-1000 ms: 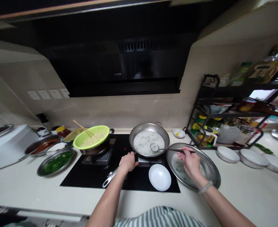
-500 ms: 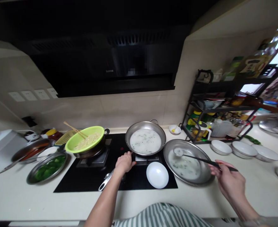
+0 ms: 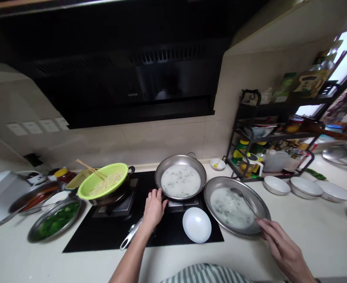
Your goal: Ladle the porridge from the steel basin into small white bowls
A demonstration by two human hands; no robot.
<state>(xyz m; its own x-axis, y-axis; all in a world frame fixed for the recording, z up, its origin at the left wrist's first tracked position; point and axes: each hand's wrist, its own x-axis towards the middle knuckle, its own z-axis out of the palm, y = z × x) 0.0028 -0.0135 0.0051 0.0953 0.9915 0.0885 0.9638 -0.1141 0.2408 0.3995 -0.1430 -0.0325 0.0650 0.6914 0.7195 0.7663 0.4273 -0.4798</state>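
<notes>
In the head view, my left hand (image 3: 155, 208) lies over the steel pan's long handle (image 3: 130, 237), with fingers stretched forward and thumb apart. That pan (image 3: 180, 157) sits on the right burner, holding whitish soup (image 3: 181, 181) with green bits. My right hand (image 3: 282, 243) is closed round the handle of a ladle (image 3: 248, 204). The ladle's bowl rests at the surface of similar whitish soup (image 3: 229, 210) in a wide steel basin (image 3: 260, 204) on the counter. Between my arms lies a white bowl (image 3: 196, 225) on the cooktop.
On the left burner's pot rests a green basin (image 3: 85, 192) of noodles with chopsticks (image 3: 89, 168). Farther left is a dish of leafy greens (image 3: 58, 222). A small dish (image 3: 217, 164) stands behind the basin. White bowls (image 3: 276, 184) line up before a black rack (image 3: 238, 137).
My right hand has carried the ladle from the pan to the basin and drawn back right. My left hand's fingers have loosened from the pan handle. The view has shifted rightward.
</notes>
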